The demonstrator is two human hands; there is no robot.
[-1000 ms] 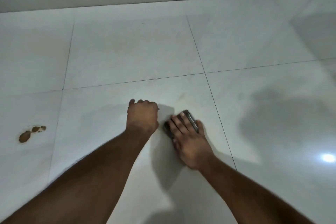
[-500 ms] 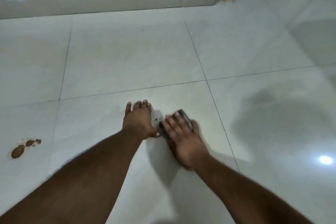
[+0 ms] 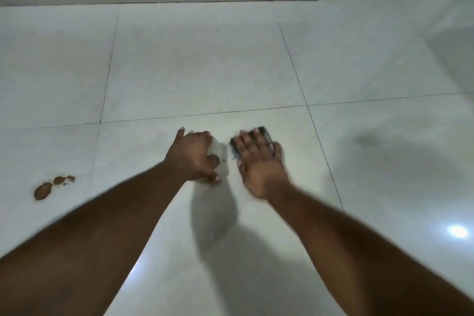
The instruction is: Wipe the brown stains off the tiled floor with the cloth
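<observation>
White cloth [image 3: 219, 155] under left hand [image 3: 191, 155], brown stains [image 3: 51, 186] well apart.

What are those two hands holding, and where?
The left hand grips a soiled white cloth by its bunched edge; the right hand lies flat on a dark object.

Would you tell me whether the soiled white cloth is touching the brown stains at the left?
Apart. The head view shows bare tile between the white cloth and the brown stains.
</observation>
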